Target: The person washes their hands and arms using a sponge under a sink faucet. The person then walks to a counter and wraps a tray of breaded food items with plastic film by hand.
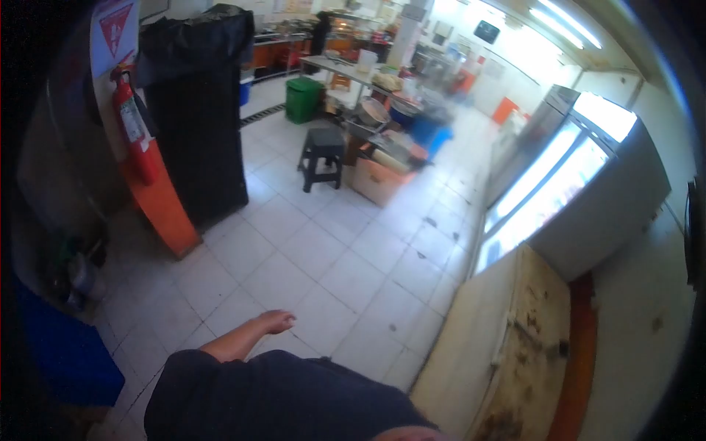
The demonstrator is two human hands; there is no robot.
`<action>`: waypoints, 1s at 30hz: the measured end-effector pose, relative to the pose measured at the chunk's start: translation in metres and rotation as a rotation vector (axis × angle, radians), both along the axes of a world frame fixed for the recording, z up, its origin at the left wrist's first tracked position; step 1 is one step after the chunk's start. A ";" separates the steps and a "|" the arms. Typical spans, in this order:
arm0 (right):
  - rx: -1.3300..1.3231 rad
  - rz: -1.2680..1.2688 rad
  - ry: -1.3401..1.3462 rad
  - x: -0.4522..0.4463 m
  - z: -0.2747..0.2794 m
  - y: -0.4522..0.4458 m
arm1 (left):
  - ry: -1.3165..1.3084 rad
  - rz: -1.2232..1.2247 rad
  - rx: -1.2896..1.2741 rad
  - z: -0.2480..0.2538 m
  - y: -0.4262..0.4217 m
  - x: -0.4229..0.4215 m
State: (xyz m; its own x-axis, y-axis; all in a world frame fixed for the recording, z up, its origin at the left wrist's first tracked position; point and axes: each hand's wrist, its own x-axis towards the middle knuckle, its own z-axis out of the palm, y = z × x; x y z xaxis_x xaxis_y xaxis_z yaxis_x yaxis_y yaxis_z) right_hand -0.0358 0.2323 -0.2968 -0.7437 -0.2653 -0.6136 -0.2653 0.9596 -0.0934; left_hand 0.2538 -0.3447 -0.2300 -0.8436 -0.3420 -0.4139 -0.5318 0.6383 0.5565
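My left hand [276,321] hangs low in front of my dark shirt [279,397], over the white tiled floor [294,257]. Its fingers look loosely curled together, and I see nothing in them. It touches no object. A bit of bare skin, likely part of my right arm [404,434], shows at the bottom edge; my right hand is outside the picture. The stained, pale chest-like cabinet [507,345] stands on my right side.
Left: fire extinguisher [134,128] on an orange-based post, black-covered tall object [195,117], blue object [70,353]. Ahead: black stool [322,158], cardboard box [379,180], green bin [302,100], cluttered metal table [346,70]. Right: lit glass-door fridge [544,187]. A dark-clothed person [321,33] appears far back.
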 end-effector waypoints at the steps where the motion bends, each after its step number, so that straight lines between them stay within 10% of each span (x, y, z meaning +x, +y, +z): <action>1: -0.001 0.091 0.028 -0.037 -0.003 -0.036 | -0.050 0.110 0.020 -0.025 -0.021 0.033; 3: -0.006 0.306 0.086 -0.106 -0.005 -0.130 | -0.381 -0.013 -0.112 -0.065 -0.060 0.110; 5: 0.011 0.467 0.013 -0.169 -0.002 -0.256 | -0.571 0.509 0.179 -0.094 -0.069 0.224; 6: -0.239 0.460 0.014 -0.184 0.012 -0.313 | -0.333 0.428 -0.093 -0.116 -0.057 0.291; 10: -0.573 0.555 -0.076 -0.217 0.027 -0.537 | -0.731 0.763 -0.027 -0.073 0.000 0.366; 15: -0.349 0.650 -0.263 -0.187 0.047 -0.721 | -0.731 0.910 0.238 -0.078 -0.041 0.328; 17: -0.283 0.950 -0.385 -0.211 -0.026 -0.748 | -0.646 0.889 0.316 -0.106 -0.107 0.274; 18: -0.299 1.560 -0.131 -0.230 -0.078 -0.740 | -0.595 0.854 0.345 -0.121 -0.146 0.241; 23: -0.110 0.679 -0.340 -0.241 -0.021 -0.736 | -0.455 0.660 0.293 -0.146 -0.401 0.052; 30: -0.031 0.314 -0.328 -0.327 -0.031 -0.789 | 0.211 0.792 0.018 -0.003 -0.693 -0.142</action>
State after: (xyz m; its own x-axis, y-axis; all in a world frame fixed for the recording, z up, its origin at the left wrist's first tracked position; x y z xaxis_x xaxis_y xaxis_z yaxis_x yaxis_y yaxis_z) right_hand -0.3624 -0.5563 -0.3281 -0.3918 -0.4690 -0.7915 -0.4947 0.8327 -0.2486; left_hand 0.1114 -1.0379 -0.2334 -0.4152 -0.8640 -0.2849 -0.7041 0.1069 0.7020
